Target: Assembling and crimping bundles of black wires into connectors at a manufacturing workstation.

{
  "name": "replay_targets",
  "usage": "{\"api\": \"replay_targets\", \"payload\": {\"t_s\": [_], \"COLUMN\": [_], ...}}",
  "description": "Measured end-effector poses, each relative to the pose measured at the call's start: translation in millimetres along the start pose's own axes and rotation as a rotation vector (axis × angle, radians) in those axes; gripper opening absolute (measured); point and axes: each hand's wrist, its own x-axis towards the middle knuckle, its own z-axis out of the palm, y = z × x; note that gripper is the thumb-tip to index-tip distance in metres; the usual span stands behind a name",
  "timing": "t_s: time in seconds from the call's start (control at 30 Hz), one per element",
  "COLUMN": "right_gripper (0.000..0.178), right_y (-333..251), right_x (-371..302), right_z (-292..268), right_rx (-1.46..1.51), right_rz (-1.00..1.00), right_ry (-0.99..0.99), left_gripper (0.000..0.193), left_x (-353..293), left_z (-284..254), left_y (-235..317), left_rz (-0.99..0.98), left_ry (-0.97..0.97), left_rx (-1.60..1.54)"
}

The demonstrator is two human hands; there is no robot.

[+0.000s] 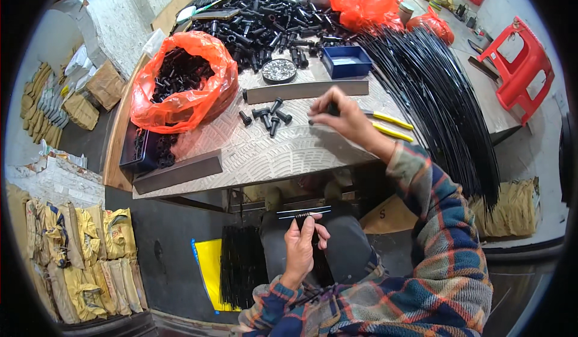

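L hand (299,245) pinches thin rods (304,210) above lap (346,246), some fingers hidden. Beyond, table (256,156) has bare room nr front edge, L of R hand (343,117); its grip can't be told, dark bit (333,108) there blurred. Yellow-handled pliers (393,121): head obscured.

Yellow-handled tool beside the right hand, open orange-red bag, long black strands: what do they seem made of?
Yellow-handled tool: grips probably smooth plastic or rubber, judging by their even, bright colour.
Open orange-red bag: thin, shiny plastic film, by its crinkles and translucence.
Long black strands: smooth, with glossy streaks; plastic or coated wire, I can't tell which.
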Motion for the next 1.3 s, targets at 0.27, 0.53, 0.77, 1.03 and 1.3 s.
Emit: {"api": "replay_targets", "payload": {"t_s": [0.27,0.53,0.77,1.03,1.3], "right_gripper": [0.021,0.032,0.024,0.026,0.022], "right_y": [-14,-6,-7,-14,-10], "right_x": [-36,14,30,-21,-55], "right_z": [-12,29,27,-4,-8], "right_rx": [-0.847,-0.547,-0.833,-0.812,-0.501], "right_rz": [-0.176,0.147,0.161,0.065,-0.034], "right_ry": [-0.104,0.095,-0.086,-0.059,-0.066], "left_gripper": [0.025,0.029,0.031,0.028,0.026], "left_x": [-13,-22,-23,-22,-28], "left_z": [10,19,17,16,27], "left_y": [2,-4,-4,-3,-7], "left_rz": [0.058,0.035,0.06,0.043,0.114], "left_ry": [-0.043,-0.063,-0.048,-0.128,-0.121], "left_rx": [0.049,0.003,-0.061,-0.071,-0.027]}}
